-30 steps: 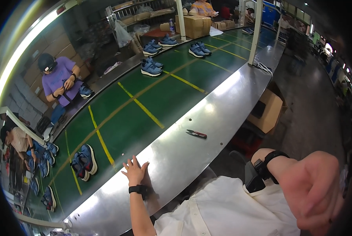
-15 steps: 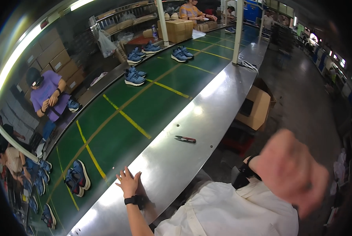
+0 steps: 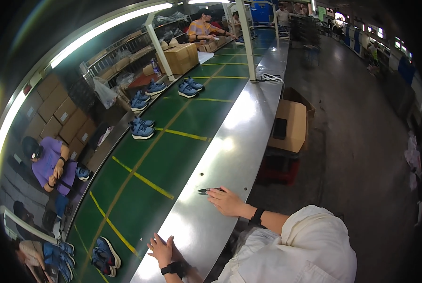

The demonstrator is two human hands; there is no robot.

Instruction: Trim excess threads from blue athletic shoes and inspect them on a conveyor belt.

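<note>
Down on a long shiny metal worktop (image 3: 239, 141), the right hand (image 3: 226, 202) reaches forward, fingertips touching a small dark pair of snips (image 3: 208, 191) lying just beyond them; whether it grips them cannot be told. The left hand (image 3: 161, 249) rests flat and released, nearer the body. A green conveyor belt (image 3: 173, 141) with blue shoes (image 3: 142, 129) runs beyond both hands.

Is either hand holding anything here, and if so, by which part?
The right hand lies on one end of the small dark tool on the steel ledge; whether it grips it cannot be told. The left hand rests flat on the ledge, empty.
</note>
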